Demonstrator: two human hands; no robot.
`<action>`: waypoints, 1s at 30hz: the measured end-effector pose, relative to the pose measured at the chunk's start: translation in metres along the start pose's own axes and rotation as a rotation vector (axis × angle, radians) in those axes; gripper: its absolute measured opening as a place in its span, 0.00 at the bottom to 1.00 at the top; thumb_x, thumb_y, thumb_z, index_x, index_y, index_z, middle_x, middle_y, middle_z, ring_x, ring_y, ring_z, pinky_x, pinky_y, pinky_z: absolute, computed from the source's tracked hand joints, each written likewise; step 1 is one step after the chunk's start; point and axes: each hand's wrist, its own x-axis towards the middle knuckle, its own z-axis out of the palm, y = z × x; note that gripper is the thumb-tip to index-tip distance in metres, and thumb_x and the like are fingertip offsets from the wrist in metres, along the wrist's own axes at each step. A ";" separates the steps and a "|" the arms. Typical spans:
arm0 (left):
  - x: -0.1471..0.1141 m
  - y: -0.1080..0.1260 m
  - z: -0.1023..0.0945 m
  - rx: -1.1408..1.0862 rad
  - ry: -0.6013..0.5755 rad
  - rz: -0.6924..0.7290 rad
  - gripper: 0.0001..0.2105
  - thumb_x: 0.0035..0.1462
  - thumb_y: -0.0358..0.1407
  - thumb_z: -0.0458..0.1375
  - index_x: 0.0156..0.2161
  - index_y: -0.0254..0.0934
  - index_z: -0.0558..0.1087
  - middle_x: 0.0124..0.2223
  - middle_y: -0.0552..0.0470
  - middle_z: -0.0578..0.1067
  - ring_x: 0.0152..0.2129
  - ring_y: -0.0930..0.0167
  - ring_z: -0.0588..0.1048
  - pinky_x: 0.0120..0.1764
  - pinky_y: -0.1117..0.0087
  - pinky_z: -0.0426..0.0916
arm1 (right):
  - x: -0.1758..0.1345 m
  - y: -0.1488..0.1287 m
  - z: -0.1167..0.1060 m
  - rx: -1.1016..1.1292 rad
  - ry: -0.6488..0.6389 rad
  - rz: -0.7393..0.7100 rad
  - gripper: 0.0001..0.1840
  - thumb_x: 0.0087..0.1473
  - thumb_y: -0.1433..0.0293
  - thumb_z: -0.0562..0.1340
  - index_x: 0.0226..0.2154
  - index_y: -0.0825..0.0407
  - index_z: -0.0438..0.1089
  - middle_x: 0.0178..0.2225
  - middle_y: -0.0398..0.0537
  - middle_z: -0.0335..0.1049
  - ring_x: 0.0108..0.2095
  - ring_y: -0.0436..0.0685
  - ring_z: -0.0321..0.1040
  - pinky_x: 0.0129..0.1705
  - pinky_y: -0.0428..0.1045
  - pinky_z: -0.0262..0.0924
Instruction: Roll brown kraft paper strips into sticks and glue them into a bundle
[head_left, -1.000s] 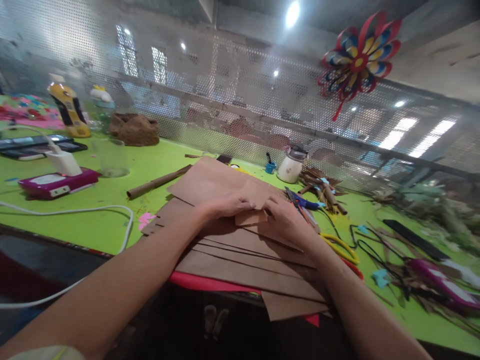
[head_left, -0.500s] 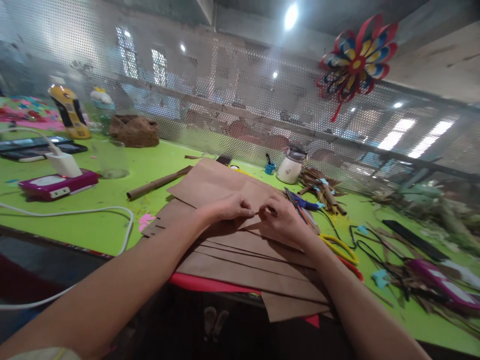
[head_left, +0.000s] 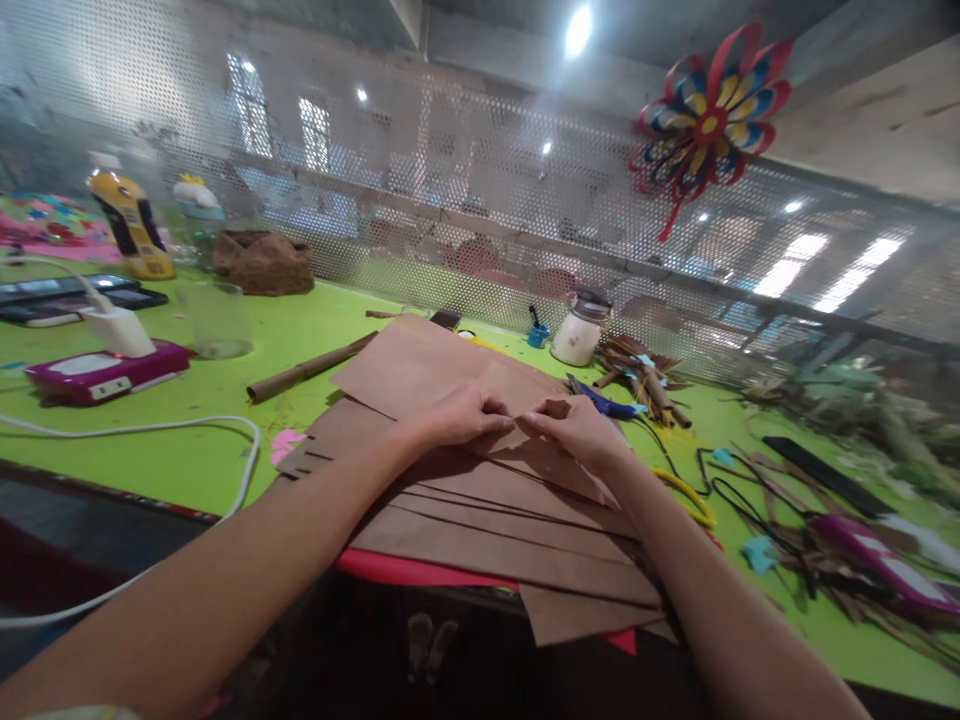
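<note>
My left hand (head_left: 469, 414) and my right hand (head_left: 570, 425) meet over a stack of brown paper sheets (head_left: 487, 530), thumbs and fingers pinched. Their fingertips almost touch, and what sits between them is too small and too covered to name; it looks thin and brown. A larger brown sheet (head_left: 420, 365) lies under and beyond the hands. Several dark slits mark the brown paper (head_left: 304, 458) left of my forearm. Just past my right hand rests a blue-handled tool (head_left: 611, 405), and yellow-handled scissors (head_left: 694, 500) lie partly behind my right forearm.
Left on the green table (head_left: 180, 470) are a purple power strip (head_left: 105, 372), a clear cup (head_left: 217, 325) and a rolled brown tube (head_left: 311, 368). A white jug (head_left: 577, 335) stands at the back. Cables and scraps surround another purple power strip (head_left: 881, 565) at right.
My right hand's fingers have straightened and turned slightly, closing over the small thing between the fingertips. My left hand has hardly moved. The view has shifted slightly.
</note>
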 end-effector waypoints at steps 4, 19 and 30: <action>0.002 -0.001 0.000 0.052 0.013 0.050 0.13 0.51 0.40 0.51 0.26 0.32 0.71 0.21 0.55 0.67 0.20 0.76 0.63 0.25 0.76 0.55 | 0.002 0.009 -0.002 0.128 0.001 0.013 0.16 0.42 0.59 0.61 0.21 0.57 0.67 0.14 0.37 0.55 0.15 0.43 0.44 0.16 0.42 0.39; 0.000 -0.006 -0.004 -0.101 -0.053 -0.085 0.15 0.49 0.44 0.53 0.23 0.32 0.67 0.17 0.56 0.65 0.15 0.78 0.61 0.21 0.75 0.54 | 0.003 0.013 -0.009 0.241 0.046 -0.026 0.15 0.43 0.61 0.62 0.21 0.57 0.65 0.14 0.37 0.53 0.15 0.43 0.45 0.16 0.43 0.37; 0.000 -0.015 -0.007 -0.340 -0.072 -0.286 0.17 0.44 0.47 0.58 0.29 0.33 0.66 0.18 0.55 0.66 0.13 0.78 0.62 0.18 0.76 0.52 | 0.005 0.014 -0.013 0.318 0.085 -0.017 0.16 0.42 0.60 0.62 0.21 0.57 0.65 0.14 0.37 0.54 0.15 0.43 0.46 0.16 0.43 0.38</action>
